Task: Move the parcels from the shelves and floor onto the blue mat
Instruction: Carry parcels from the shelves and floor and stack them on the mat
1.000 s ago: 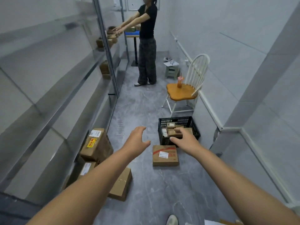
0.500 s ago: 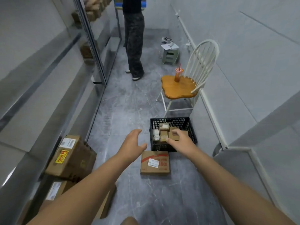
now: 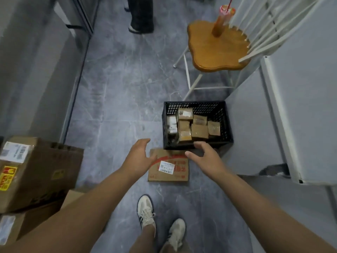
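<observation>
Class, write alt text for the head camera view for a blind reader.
A left hand and right hand reach, open, toward a flat cardboard parcel on the grey floor before a black crate of small parcels. A chair holding a drink stands beyond.

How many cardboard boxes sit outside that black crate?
3: a flat box on the floor by the black crate, a large box at left, a lower box beneath it. More may be hidden.
</observation>
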Available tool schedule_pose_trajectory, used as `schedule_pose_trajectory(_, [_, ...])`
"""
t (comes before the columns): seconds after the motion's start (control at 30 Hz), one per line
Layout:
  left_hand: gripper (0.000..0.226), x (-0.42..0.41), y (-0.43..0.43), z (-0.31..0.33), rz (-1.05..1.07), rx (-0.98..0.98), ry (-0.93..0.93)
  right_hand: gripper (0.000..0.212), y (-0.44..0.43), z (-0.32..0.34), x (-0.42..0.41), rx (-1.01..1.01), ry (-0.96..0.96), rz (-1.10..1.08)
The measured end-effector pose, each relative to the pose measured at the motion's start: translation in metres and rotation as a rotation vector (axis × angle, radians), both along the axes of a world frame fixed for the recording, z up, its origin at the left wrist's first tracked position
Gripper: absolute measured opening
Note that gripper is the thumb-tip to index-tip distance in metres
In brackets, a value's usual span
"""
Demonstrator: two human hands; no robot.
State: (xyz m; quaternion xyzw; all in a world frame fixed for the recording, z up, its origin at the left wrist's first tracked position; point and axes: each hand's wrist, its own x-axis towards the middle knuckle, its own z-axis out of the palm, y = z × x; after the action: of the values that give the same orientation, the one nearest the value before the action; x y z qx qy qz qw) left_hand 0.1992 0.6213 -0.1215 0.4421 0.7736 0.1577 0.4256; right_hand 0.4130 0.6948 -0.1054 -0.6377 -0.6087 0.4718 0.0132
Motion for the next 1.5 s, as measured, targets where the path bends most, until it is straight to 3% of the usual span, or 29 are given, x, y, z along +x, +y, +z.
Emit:
schedule_pose_trajectory(0.23, [0.063,0.001,0.015,-0.220,0.123,-0.179,-0.059,0.054,0.033,-0.215,-0.010,-0.236,0.046,-0.200])
schedule_pose_trajectory(0.33, [0.067,0.003,0.006,-0.320,0.172,-0.255,-0.055,0.061,0.030,-0.322,0.003,-0.278,-0.028,-0.223])
schedule_pose_trajectory(0.47, [0.072,0.009,-0.012,-0.436,0.249,-0.329,-0.067,0.056,0.021,-0.443,0.035,-0.267,-0.136,-0.291])
schedule_pose_trajectory(0.57, [0.071,0.016,-0.027,-0.498,0.353,-0.329,-0.137,0.094,0.011,-0.509,0.059,-0.339,-0.178,-0.333])
schedule_pose_trajectory(0.73, [0.052,0.039,-0.032,-0.539,0.636,-0.309,-0.377,0.069,-0.004,-0.550,0.067,-0.390,-0.021,-0.428])
schedule_pose_trajectory(0.87, [0.051,0.028,-0.045,-0.508,0.804,-0.323,-0.453,0.064,-0.018,-0.516,0.054,-0.436,0.072,-0.432])
schedule_pose_trajectory(1.0, [0.049,-0.019,-0.074,-0.426,0.852,-0.304,-0.403,0.056,-0.030,-0.441,0.001,-0.420,0.176,-0.391])
schedule_pose_trajectory(1.1, [0.045,-0.061,-0.090,-0.341,0.860,-0.262,-0.275,0.057,-0.034,-0.364,-0.042,-0.439,0.277,-0.327])
schedule_pose_trajectory(1.27, [0.047,-0.097,-0.117,-0.174,0.942,-0.193,-0.267,0.073,-0.018,-0.201,-0.092,-0.399,0.329,-0.135])
schedule_pose_trajectory(1.43, [0.052,-0.121,-0.117,-0.006,1.043,0.061,-0.250,0.074,0.010,-0.029,-0.133,-0.304,0.391,-0.004])
schedule_pose_trajectory(1.5, [0.056,-0.125,-0.115,0.056,1.066,0.178,-0.259,0.064,0.016,0.035,-0.145,-0.265,0.392,0.026])
